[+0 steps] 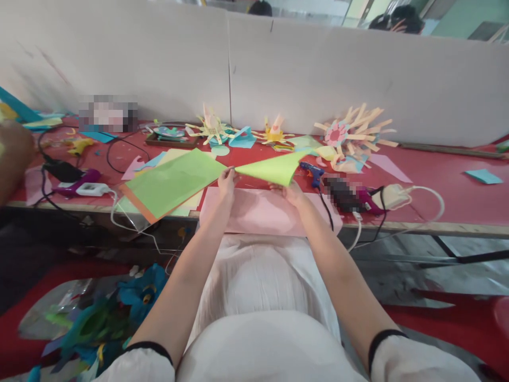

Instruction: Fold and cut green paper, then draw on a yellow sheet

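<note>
The left fingers [230,174] pinch the paper [272,166] at its narrow tip; the right fingers [277,187] grip its flared end; light, even pressure should avoid creases.

There are 2 glue guns [81,146] [313,174], 1 yellow and 1 blue; 2 purple power strips [93,175] [364,197]; 1 curled lime paper sheet [274,167]; 1 green sheet [177,180]; 1 orange sheet [137,206]; 1 pink sheet [266,217]; and at least 3 fringed paper crafts [210,127].
</note>
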